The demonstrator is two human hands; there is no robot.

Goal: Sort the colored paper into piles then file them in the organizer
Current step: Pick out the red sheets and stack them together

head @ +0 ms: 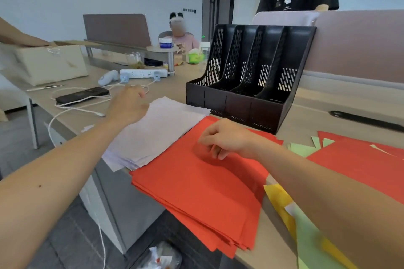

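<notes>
A stack of red paper [196,199] lies in front of me, hanging over the desk's near edge. A pile of pale lilac paper [157,131] sits to its left, partly under it. My left hand [129,105] rests on the far left edge of the lilac pile, fingers curled. My right hand [227,137] hovers on the red stack with fingertips bent down onto the top sheet. The black organizer [247,102], with several empty slots, stands behind both piles. More red [360,159], green [306,244] and yellow [277,199] sheets lie mixed at the right.
A phone [82,95], white cables and a power strip [143,73] lie at the left. A cardboard box [50,63] stands far left with another person's arm on it. One person sits behind; one stands past the partition [358,46]. A bag [159,257] sits on the floor.
</notes>
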